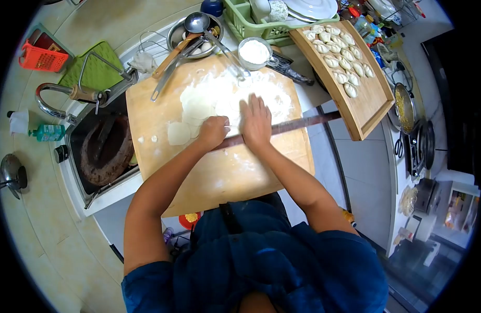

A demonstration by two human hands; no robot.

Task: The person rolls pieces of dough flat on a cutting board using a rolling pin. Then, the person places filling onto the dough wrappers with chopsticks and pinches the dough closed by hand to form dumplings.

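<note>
On the wooden board (219,182) lies a long dark rolling pin (303,123), running from beside my hands out past the board's right edge. My left hand (214,131) is closed at the dough's lower edge, near the pin's left end; what it pinches is too small to make out. My right hand (256,122) lies flat with its fingers stretched forward on the floured surface, its wrist by the pin. A flattened dough sheet (197,104) spreads left of my right hand, with a round dough piece (178,133) at its lower left. White flour (277,96) covers the board's upper right.
A tray of dumplings (363,112) stands at the upper right. Behind the board are a flour cup (254,52), a metal bowl (175,37), a ladle (197,23) and a green dish rack (241,26). The sink (76,151) with its faucet (47,107) is at left.
</note>
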